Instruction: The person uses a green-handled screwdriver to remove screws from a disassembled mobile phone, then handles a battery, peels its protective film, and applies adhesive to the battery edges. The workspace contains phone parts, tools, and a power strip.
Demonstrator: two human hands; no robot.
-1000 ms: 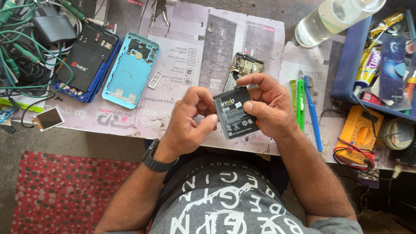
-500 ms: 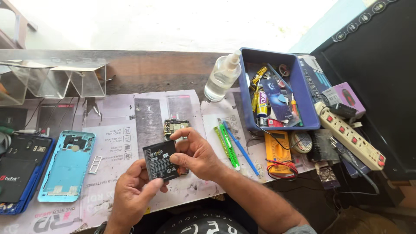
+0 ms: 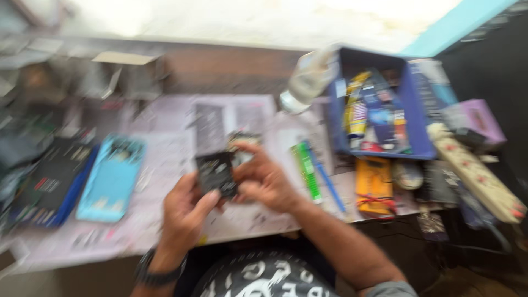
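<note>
view swung left and blurred, left hand (image 3: 184,212) and right hand (image 3: 264,181) fingers still grasping black battery (image 3: 216,173)

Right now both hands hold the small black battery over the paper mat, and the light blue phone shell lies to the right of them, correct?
Not quite. In the head view the left hand and right hand do hold the black battery over the paper mat, but the light blue phone shell lies to their left, not their right.
</note>
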